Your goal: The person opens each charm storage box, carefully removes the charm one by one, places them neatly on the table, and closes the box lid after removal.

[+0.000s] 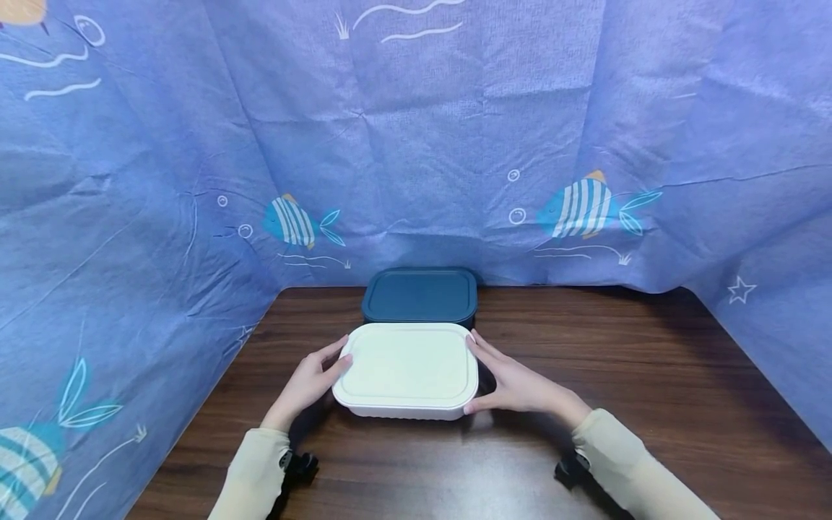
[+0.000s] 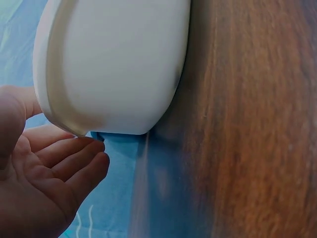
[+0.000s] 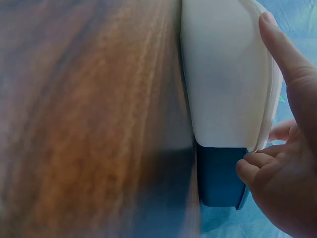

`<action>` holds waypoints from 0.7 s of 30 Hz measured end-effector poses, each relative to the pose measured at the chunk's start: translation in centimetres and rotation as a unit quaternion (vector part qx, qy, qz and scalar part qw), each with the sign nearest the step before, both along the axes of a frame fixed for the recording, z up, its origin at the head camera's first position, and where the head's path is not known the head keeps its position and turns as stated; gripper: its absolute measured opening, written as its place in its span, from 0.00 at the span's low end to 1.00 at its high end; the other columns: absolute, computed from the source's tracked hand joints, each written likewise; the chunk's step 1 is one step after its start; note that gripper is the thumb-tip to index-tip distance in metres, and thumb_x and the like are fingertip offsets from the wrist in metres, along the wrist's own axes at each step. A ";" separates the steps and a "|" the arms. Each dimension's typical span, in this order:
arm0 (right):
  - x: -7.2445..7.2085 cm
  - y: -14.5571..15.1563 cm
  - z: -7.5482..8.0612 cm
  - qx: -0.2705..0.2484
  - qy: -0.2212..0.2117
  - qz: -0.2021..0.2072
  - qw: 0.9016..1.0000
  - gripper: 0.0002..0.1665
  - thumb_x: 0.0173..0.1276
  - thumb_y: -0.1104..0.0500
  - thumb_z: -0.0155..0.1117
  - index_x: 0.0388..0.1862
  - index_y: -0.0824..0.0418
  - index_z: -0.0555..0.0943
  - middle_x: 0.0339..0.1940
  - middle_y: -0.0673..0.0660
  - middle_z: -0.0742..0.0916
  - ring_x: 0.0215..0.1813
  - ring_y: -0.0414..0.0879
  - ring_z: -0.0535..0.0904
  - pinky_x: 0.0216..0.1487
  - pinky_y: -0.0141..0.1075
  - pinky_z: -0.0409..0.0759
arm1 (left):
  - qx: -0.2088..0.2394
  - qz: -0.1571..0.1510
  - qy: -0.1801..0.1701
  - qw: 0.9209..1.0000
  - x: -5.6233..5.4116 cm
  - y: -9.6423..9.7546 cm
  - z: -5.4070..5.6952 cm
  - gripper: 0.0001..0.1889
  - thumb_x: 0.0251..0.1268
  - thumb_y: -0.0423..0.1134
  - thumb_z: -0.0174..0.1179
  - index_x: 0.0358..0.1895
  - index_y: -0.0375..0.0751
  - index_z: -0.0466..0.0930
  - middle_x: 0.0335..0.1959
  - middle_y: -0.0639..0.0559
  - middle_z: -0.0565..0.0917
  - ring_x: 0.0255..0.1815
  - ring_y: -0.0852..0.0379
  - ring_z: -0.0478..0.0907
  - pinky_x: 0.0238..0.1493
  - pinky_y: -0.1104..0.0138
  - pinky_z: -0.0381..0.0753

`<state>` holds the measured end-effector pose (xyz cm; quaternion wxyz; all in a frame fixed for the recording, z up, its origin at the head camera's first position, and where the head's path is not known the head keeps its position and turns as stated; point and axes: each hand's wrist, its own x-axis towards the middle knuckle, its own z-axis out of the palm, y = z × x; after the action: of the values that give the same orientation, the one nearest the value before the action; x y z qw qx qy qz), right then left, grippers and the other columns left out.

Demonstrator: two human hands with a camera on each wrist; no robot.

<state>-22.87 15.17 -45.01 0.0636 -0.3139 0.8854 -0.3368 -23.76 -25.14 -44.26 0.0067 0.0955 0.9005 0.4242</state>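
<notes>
A white rectangular food container (image 1: 409, 365) with a rounded flat lid sits at the middle of the wooden table, in front of a dark blue one. At its left end my left hand (image 1: 315, 379) grips the rim, thumb on the lid's edge. The left wrist view shows the other fingers of the left hand (image 2: 54, 168) near the rim's far corner. My right hand (image 1: 523, 383) holds the right end, thumb at the near corner and fingers at the far corner. In the right wrist view, the white container's side (image 3: 225, 74) stands close to the tabletop; whether it touches cannot be told.
The dark blue lidded container (image 1: 419, 295) stands directly behind the white one, close to the back curtain (image 1: 416, 144). Blue fish-patterned cloth hangs around the back and sides of the brown wooden table (image 1: 650, 383). A dark wrist device (image 1: 302, 468) sits by the left sleeve.
</notes>
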 end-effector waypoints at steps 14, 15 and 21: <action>-0.6 -0.1 2.4 -0.031 0.016 0.002 0.999 0.72 0.54 0.29 0.74 0.84 0.58 0.47 0.84 0.58 0.49 0.82 0.54 0.48 0.75 0.55 0.59 | 0.016 0.012 0.032 0.999 0.3 -0.2 2.3 0.35 0.74 0.56 0.58 0.76 0.40 0.65 0.73 0.44 0.70 0.73 0.44 0.66 0.68 0.48 0.68; -0.6 -0.1 2.6 -0.033 0.016 0.000 0.999 0.72 0.53 0.29 0.74 0.84 0.57 0.47 0.84 0.58 0.49 0.82 0.54 0.48 0.75 0.55 0.59 | 0.019 0.013 0.030 0.999 0.3 -0.2 2.6 0.36 0.73 0.57 0.58 0.76 0.40 0.65 0.73 0.44 0.70 0.73 0.45 0.66 0.68 0.48 0.69; -0.9 -0.3 3.2 -0.046 0.009 -0.003 0.999 0.71 0.53 0.30 0.75 0.84 0.53 0.47 0.85 0.53 0.48 0.82 0.51 0.47 0.75 0.54 0.58 | 0.030 0.015 0.022 0.999 0.4 -0.1 4.0 0.39 0.71 0.60 0.60 0.78 0.42 0.62 0.75 0.43 0.67 0.75 0.44 0.64 0.68 0.47 0.68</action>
<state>-23.75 14.86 -41.76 0.0401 -0.3171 0.8702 -0.3748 -23.34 -25.27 -40.28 -0.0221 0.0910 0.8885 0.4493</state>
